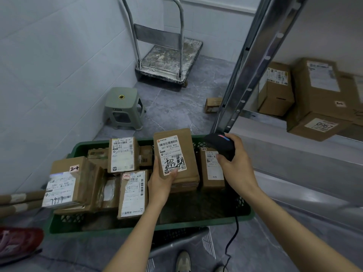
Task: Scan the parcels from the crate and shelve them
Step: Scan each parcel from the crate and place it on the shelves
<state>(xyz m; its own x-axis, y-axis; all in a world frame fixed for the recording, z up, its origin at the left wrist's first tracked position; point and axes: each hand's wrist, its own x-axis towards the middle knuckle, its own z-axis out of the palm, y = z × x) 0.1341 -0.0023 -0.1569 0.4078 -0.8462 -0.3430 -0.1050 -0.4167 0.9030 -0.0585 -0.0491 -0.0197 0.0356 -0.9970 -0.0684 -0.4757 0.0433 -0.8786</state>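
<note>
Your left hand grips the parcel by its near-left corner, thumb pressed on the label and fingers curled underneath. It is lifted just above the middle of the crate with the label facing up at you. Your right hand is wrapped round the scanner, just to the right of the parcel over the crate's far-right end.

The parcel is a small, flat cardboard box. It looks light and stiff enough for one hand, but a corner hold lets it tip, so a grip across the near short edge should steady it. Keep your thumb off the barcodes; it already covers the label's lower edge. The taped cardboard may be a little slick.

The scanner's window faces away from the camera, so you cannot tell whether it is aimed at a barcode. The parcel's underside is hidden, and its weight is only a guess. The other parcels lie stacked to the left, covering whatever is beneath them. The shelf on the right is cut off by the frame, so its free space is unclear.
</note>
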